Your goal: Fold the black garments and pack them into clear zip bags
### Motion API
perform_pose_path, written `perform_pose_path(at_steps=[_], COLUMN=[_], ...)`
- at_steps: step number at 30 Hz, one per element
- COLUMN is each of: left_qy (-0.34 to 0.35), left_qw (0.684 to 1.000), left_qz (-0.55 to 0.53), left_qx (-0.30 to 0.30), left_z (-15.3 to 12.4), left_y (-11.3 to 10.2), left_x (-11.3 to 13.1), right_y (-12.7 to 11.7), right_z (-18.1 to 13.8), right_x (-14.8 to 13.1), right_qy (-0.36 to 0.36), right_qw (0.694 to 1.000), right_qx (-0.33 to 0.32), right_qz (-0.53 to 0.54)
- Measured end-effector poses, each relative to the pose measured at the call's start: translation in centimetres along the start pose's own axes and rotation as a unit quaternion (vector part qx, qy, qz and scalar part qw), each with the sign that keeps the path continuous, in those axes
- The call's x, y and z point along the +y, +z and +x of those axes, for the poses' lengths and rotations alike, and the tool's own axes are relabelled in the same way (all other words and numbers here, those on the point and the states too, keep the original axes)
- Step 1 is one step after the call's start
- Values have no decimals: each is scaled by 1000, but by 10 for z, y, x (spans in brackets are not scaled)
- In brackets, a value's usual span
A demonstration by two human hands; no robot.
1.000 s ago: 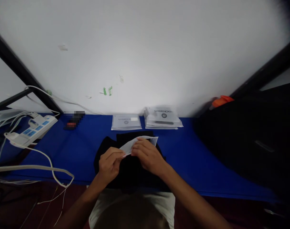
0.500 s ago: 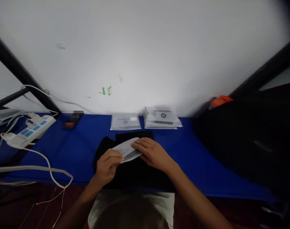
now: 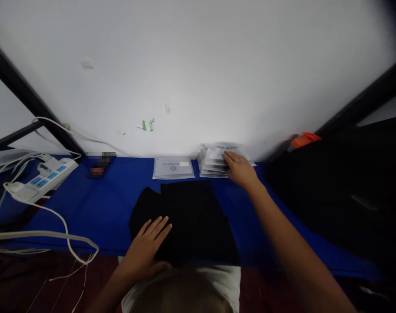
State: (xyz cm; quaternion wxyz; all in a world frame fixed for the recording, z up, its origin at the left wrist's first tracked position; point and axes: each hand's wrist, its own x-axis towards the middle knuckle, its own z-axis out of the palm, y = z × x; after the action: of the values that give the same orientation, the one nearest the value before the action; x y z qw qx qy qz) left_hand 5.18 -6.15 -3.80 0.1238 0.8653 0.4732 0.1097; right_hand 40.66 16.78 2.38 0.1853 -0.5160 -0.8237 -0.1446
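Note:
A pile of black cloth (image 3: 188, 217) lies on the blue table top (image 3: 106, 204) in front of me. My left hand (image 3: 147, 245) rests flat on the cloth's near left part, fingers stretched out and empty. My right hand (image 3: 239, 168) reaches far to the back, onto a stack of grey-white packets (image 3: 214, 158) by the wall. Its fingers lie on the top packet; a grip on it does not show. A lower stack of the same packets (image 3: 173, 167) sits just left of it.
A white power strip (image 3: 43, 176) with several white cables (image 3: 54, 232) lies at the left edge. A small dark object (image 3: 100, 165) sits at the back left. A large black mass (image 3: 344, 191) with an orange piece (image 3: 304, 140) fills the right side. A white wall stands behind.
Both hands held a grey-white packet over the black cloth. Now the right hand has gone to the back stack with it, and the left hand has dropped flat onto the cloth.

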Motion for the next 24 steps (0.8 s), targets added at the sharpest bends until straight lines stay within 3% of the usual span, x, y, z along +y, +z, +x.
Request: perform_pose_path(at_steps=[4,10,15,19,21,24], left_qy=[22,30,-10,-6,7,35], left_qw=[1000,999,994,994,995,994], left_qz=[-4,-21,-41,-65,-71,-82], left_qx=[-10,22,99,84,69,66], left_z=[9,18,4,-20,-32,-46], left_y=[-4,-8,-4,-6,-12,-22], left_x=[-8,-9,-15,-24,-27,-30], right_y=[25,11,-14,-35,-45,-58], right_z=[2,-3,-59,-135,-167,-196], right_x=[23,24,-32,-96,-117,-129], right_qy=[2,-15,-37,-105,-105,-81], right_qw=[998,998,993,961,947,946], right_qx=[-62,-54,7,-137,-189,-191], right_qz=[0,35,108,216,237,251])
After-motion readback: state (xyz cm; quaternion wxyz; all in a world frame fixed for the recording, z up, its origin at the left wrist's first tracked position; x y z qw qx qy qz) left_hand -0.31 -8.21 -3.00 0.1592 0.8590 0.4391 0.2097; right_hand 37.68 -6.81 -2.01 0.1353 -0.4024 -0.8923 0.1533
